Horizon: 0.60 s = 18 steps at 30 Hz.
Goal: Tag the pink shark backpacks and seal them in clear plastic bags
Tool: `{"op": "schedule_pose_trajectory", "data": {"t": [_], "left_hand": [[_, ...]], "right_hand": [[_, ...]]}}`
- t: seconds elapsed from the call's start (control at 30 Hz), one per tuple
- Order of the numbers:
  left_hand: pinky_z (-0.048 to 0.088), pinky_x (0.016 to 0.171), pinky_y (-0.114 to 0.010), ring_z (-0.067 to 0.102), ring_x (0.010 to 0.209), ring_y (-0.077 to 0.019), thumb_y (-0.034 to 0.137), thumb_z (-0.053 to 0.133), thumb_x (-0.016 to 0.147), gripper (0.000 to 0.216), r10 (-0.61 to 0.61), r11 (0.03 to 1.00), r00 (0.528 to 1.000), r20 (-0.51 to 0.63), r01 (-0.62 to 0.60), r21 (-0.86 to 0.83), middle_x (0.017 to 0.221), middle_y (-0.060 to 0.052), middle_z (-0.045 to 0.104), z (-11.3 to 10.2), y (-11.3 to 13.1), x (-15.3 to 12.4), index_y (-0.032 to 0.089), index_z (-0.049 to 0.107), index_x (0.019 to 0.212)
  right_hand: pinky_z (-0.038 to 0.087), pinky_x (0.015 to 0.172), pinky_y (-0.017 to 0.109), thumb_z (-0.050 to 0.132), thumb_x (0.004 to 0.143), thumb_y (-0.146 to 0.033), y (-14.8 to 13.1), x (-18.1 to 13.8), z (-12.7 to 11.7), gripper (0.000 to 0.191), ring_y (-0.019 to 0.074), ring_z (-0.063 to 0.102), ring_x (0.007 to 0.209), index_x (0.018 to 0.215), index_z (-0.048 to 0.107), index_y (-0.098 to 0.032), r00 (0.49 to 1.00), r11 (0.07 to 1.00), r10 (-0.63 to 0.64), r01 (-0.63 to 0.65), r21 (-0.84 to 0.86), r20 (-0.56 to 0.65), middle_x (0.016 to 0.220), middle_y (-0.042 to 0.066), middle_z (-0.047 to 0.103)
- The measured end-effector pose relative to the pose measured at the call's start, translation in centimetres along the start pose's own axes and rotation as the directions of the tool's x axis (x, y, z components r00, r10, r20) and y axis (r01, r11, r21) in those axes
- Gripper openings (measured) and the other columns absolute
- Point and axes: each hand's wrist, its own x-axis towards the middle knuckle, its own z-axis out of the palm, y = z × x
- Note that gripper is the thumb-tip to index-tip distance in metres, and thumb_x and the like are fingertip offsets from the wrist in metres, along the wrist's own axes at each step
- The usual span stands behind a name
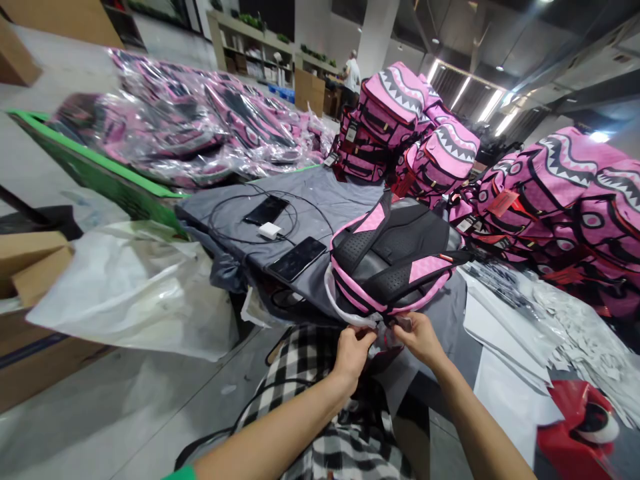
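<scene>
A pink and black backpack (393, 263) lies back-side up on the grey cloth-covered table (320, 193), its straps facing me. My left hand (351, 351) and my right hand (420, 337) meet at the backpack's near bottom edge. Both are closed in a pinch on a small clear plastic piece (383, 328) hanging there. A white plastic strip (340, 308) curls along the bag's lower left edge. My checked shirt shows below the hands.
Two phones (297, 259) (266, 210), a white charger (270, 231) and cables lie on the cloth. Bagged backpacks (200, 120) fill a green cart on the left. Loose pink shark-mouth backpacks (550, 193) pile at the right. White plastic bags (505, 333) lie beside me. A person (351, 77) stands far off.
</scene>
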Motion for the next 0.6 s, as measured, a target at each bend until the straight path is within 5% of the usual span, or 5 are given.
{"op": "schedule_pose_trajectory", "data": {"t": [0.17, 0.4, 0.6], "left_hand": [[0.047, 0.078, -0.028, 0.065, 0.078, -0.0173, 0.025, 0.076, 0.056, 0.031, -0.027, 0.978, 0.999, -0.030, 0.020, -0.206, 0.083, -0.003, 0.074, 1.5, -0.8, -0.6, 0.016, 0.072, 0.085], [0.049, 0.071, -0.030, 0.065, 0.068, -0.0182, 0.031, 0.085, 0.048, 0.032, -0.180, 0.946, 0.980, -0.090, 0.147, -0.289, 0.075, -0.008, 0.074, 1.7, -1.6, 0.5, 0.012, 0.075, 0.071], [0.048, 0.066, -0.030, 0.061, 0.058, -0.0156, 0.020, 0.086, 0.049, 0.024, -0.282, 0.910, 0.943, -0.175, 0.205, -0.360, 0.064, -0.003, 0.068, 3.3, -2.2, 1.9, 0.014, 0.069, 0.065]], "right_hand": [[0.034, 0.053, 0.023, 0.056, 0.074, -0.033, 0.1, -0.1, 0.3, 0.018, 0.0111, 0.041, 0.053, 0.068, 0.062, -0.017, 0.999, 0.999, -0.025, 0.025, -0.025, -0.019, 0.057, -0.003, 0.052], [0.043, 0.061, 0.025, 0.049, 0.093, -0.041, -1.1, -1.2, -1.4, 0.034, 0.0181, 0.058, 0.067, 0.086, 0.074, -0.020, 0.981, 0.953, -0.187, 0.192, -0.235, 0.042, 0.074, 0.003, 0.067], [0.038, 0.061, 0.023, 0.057, 0.091, -0.021, -3.3, -2.0, -0.7, 0.017, 0.0142, 0.062, 0.071, 0.089, 0.074, -0.024, 0.867, 0.703, -0.452, 0.201, -0.683, -0.210, 0.084, 0.002, 0.070]]}}
